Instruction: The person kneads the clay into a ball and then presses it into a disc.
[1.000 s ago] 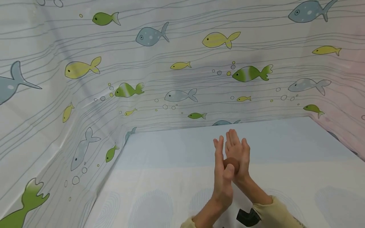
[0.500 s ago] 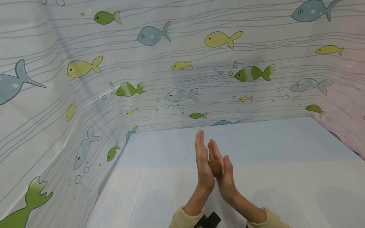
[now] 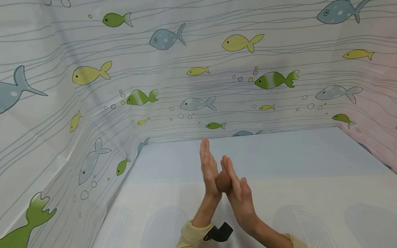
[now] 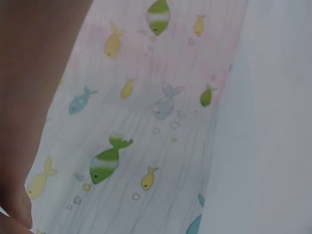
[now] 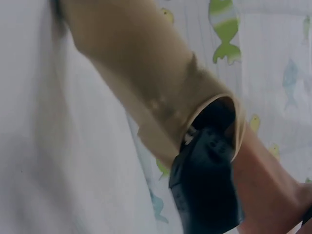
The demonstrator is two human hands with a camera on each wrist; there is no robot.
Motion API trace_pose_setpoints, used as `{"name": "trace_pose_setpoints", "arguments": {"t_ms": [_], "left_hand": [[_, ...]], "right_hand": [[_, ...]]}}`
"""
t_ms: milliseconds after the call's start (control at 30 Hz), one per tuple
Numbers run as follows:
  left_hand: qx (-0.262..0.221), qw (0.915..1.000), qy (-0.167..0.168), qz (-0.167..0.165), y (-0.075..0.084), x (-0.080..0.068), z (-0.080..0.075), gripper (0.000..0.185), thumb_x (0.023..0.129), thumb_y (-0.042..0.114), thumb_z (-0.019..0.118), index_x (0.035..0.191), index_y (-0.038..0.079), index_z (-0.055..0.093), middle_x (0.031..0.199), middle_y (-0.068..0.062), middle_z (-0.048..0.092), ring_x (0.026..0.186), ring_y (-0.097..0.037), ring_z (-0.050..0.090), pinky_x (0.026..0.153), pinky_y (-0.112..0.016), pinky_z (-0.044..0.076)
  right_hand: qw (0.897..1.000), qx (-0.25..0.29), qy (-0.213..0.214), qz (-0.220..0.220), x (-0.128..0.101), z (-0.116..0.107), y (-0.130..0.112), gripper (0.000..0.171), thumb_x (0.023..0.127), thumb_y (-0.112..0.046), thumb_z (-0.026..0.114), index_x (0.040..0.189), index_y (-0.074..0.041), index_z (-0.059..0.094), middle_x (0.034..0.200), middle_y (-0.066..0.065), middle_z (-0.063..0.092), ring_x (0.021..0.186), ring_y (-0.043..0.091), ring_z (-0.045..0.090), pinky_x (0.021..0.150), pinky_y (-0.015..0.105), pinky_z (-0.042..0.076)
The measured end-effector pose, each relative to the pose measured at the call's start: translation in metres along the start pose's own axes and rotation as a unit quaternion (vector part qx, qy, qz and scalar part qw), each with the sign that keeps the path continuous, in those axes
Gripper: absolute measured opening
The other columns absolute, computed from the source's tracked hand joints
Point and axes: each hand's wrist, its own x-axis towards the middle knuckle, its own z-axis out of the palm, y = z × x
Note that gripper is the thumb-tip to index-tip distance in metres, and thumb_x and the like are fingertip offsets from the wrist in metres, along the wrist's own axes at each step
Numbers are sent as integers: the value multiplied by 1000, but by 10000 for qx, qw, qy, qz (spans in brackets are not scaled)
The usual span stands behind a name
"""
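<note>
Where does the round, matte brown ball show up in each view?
Head: the ball is low, slightly right of centre, between the left hand and right hand.
Left wrist: not visible.
Right wrist: not visible.
Shared landmark: the white backdrop printed with colourful fish.

No text, brand, number or sign can be read on anything. The closest to lettering is a small pale marking (image 5: 189, 136) on the black wrist device (image 3: 221, 232), at its end against the cuff of the left sleeve (image 3: 191, 236), too blurred in the right wrist view to make out. In the head view, pale specks (image 3: 207, 237) at the device's sleeve-side end are equally illegible.
</note>
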Motion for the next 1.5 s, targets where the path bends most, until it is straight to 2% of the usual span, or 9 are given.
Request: {"name": "trace_pose_setpoints", "arguments": {"t_ms": [67, 167, 333, 533, 767, 967, 1133, 1300, 1500], "left_hand": [[-114, 9998, -190, 19, -2, -3, 2, 63, 103, 29, 17, 158, 3, 2, 166, -11, 2, 153, -26, -5, 120, -52, -8], [-250, 9986, -468, 30, -5, -8, 5, 63, 103, 30, 13, 159, 5, -1, 166, -11, -3, 152, -27, -11, 119, -55, -8], [-375, 9965, -751, 48, -9, -15, 11, 63, 104, 38, 11, 160, 12, -3, 166, -7, -7, 152, -26, -15, 119, -55, -5], [-213, 9959, -866, 157, -16, -26, 21, 63, 104, 39, 16, 160, 14, -2, 167, -6, -4, 152, -27, -10, 119, -55, -4], [554, 9937, -935, 257, -22, -45, 39, 66, 102, 37, 27, 160, 17, 1, 166, 1, 4, 153, -18, 3, 121, -26, 6], [563, 9921, -1114, 96, -19, -56, 50, 64, 102, 34, 28, 160, 23, 4, 166, 3, 7, 153, -18, 6, 121, -25, 7], [733, 9905, -1143, 202, -14, -57, 51, 64, 103, 38, 27, 160, 19, 6, 166, 3, 7, 153, -20, 1, 121, -25, 6], [929, 9888, -1065, 484, -6, -54, 50, 62, 103, 38, 26, 160, 17, 11, 166, 2, 10, 153, -26, -3, 121, -27, 7], [1061, 9900, -869, 325, -5, -45, 43, 63, 102, 39, 26, 160, 18, 11, 166, 4, 10, 153, -18, 0, 122, -34, 8]], "right_hand": [[9998, 172, 57, 17, -1, 0, -3, 62, 102, -45, -9, 158, -19, -12, 166, -3, -12, 151, 7, -5, 122, 39, 4], [9983, 554, 168, 18, -2, -3, -4, 64, 101, -43, -13, 158, -13, -13, 167, -1, -11, 152, 12, -6, 116, 17, 17], [9917, 1232, 356, -43, 0, -9, -6, 65, 100, -40, -17, 156, -7, -16, 167, 2, -11, 152, 14, -9, 118, 18, 14], [9853, 1510, 803, 27, 4, -17, -8, 64, 101, -44, -11, 157, -12, -16, 167, -4, -11, 152, 10, -9, 120, 20, 7], [9636, 2320, 1307, -257, 13, -34, -13, 68, 102, -49, 4, 155, -15, -24, 164, -4, -23, 149, 12, -21, 119, 29, -12], [9482, 2691, 1531, -713, 23, -51, -13, 73, 103, -49, 13, 153, -16, -28, 161, -6, -30, 146, 10, -28, 116, 28, -20], [9544, 2301, 1646, -953, 27, -60, -4, 72, 103, -46, 15, 153, -14, -27, 161, -5, -29, 147, 10, -27, 116, 27, -21], [9645, 1882, 1661, -820, 25, -60, 8, 72, 103, -45, 15, 153, -12, -26, 162, -2, -29, 147, 12, -27, 116, 32, -22], [9796, 1563, 1144, -525, 15, -45, 18, 67, 102, -45, 4, 154, -12, -24, 161, -1, -30, 146, 13, -28, 117, 33, -19]]}}
